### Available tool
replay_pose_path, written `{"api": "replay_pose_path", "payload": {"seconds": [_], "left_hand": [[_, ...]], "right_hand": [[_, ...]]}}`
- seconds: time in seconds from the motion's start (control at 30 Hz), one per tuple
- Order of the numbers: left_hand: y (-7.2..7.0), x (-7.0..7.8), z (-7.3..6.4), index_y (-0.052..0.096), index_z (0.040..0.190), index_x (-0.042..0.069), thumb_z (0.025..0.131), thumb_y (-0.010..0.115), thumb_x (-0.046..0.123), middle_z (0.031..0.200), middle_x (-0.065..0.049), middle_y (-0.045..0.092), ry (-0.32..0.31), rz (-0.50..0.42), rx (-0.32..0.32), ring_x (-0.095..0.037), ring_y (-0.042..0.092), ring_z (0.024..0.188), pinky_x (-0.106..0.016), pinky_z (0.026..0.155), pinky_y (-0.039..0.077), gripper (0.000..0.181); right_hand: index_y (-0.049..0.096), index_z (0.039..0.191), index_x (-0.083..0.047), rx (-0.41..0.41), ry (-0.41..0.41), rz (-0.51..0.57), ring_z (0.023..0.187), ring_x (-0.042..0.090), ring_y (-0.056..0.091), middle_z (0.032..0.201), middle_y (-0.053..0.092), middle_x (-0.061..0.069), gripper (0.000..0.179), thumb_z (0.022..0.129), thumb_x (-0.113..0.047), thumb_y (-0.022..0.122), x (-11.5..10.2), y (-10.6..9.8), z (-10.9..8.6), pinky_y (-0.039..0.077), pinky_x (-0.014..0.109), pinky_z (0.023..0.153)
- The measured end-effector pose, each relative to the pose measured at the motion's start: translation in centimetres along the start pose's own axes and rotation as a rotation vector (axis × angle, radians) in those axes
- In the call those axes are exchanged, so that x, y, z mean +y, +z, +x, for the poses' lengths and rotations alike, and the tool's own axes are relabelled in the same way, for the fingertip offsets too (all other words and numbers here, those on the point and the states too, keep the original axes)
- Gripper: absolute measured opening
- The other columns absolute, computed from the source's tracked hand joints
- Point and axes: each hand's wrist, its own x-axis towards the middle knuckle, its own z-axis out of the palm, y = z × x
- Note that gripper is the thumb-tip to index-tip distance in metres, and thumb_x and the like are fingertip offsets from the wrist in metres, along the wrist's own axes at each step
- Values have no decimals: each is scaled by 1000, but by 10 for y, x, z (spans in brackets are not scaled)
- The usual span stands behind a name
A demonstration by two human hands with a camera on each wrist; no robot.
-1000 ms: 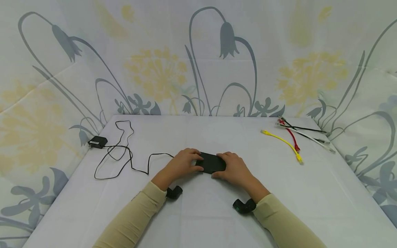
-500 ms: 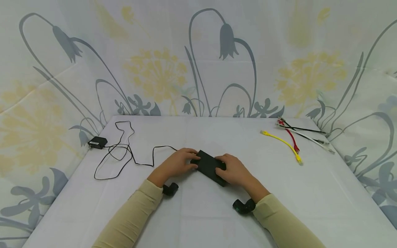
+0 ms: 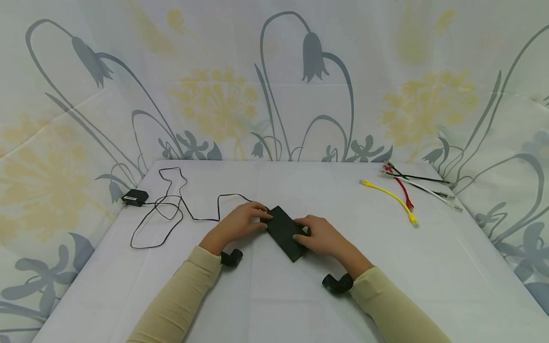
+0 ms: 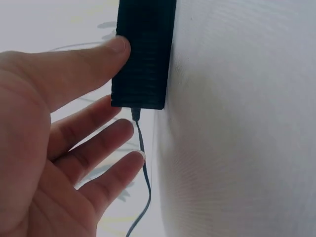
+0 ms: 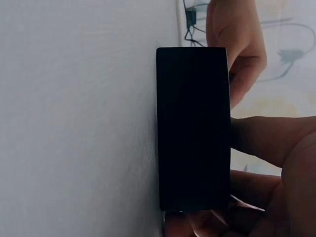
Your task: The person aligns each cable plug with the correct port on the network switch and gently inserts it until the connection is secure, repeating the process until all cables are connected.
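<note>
A flat black box-shaped device (image 3: 285, 233) lies slantwise on the white table, its near end turned toward the right. My left hand (image 3: 236, 224) holds its far left end. In the left wrist view the left thumb (image 4: 118, 47) presses the box's ribbed side (image 4: 143, 74), while the other fingers spread loosely near a plugged-in thin black cable (image 4: 143, 168). From the right, my right hand (image 3: 323, 236) grips the long edge, thumb on top and fingers along the side. The right wrist view shows the plain dark face (image 5: 192, 128) of the box; part of the right fingers is hidden behind it.
The cable trails in loops to a black power adapter (image 3: 135, 196) at the table's left edge. Toward the back right lie a yellow network cable (image 3: 390, 194), a red cable (image 3: 405, 193), a white cable (image 3: 429, 189) and black cables (image 3: 422, 178). A patterned curtain (image 3: 283, 95) stands behind.
The box has turned clockwise between my hands, its near end swinging toward me. My left hand has shifted slightly left, and the cable near it has been drawn along. The right hand has barely moved.
</note>
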Motion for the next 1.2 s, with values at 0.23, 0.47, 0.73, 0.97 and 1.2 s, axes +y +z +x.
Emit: {"api": "replay_pose_path", "payload": {"seconds": [0.23, 0.47, 0.73, 0.97, 1.2], "left_hand": [[1, 7, 4, 72, 116, 10, 92, 66, 15, 124, -8, 62, 1, 91, 5, -26, 56, 120, -41, 103, 45, 25], [1, 29, 5, 65, 126, 6, 94, 63, 18, 133, -9, 57, -27, 230, -103, -25, 48, 130, -38, 108, 41, 34], [-3, 58, -1, 45, 145, 6, 88, 67, 42, 154, -14, 35, -137, 220, -275, -29, 28, 146, -43, 114, 34, 71], [-1, 67, -5, 36, 150, 10, 85, 66, 51, 160, -14, 25, -150, 181, -334, -34, 17, 149, -46, 116, 31, 83], [4, 70, -5, 33, 151, 6, 83, 65, 62, 160, -18, 19, -158, 175, -323, -37, 14, 150, -48, 117, 29, 93]], "right_hand": [[61, 131, -6, 20, 76, 96, 80, 10, 59, 113, 67, 8, 49, 89, -30, 69, -5, 3, 2, 48, 26, 67], [60, 132, -7, 41, 133, 136, 79, 11, 58, 113, 66, 8, 51, 88, -31, 71, -7, 8, 3, 47, 26, 65], [58, 134, -7, 59, 156, 155, 79, 11, 58, 111, 66, 6, 53, 88, -30, 71, -9, 13, 5, 47, 27, 67], [60, 132, -8, 70, 196, 191, 80, 11, 59, 109, 66, 5, 50, 88, -30, 71, -11, 15, 6, 47, 26, 66], [61, 132, -9, 89, 223, 213, 83, 13, 59, 112, 66, 5, 50, 88, -31, 71, -15, 19, 10, 48, 28, 69]]}}
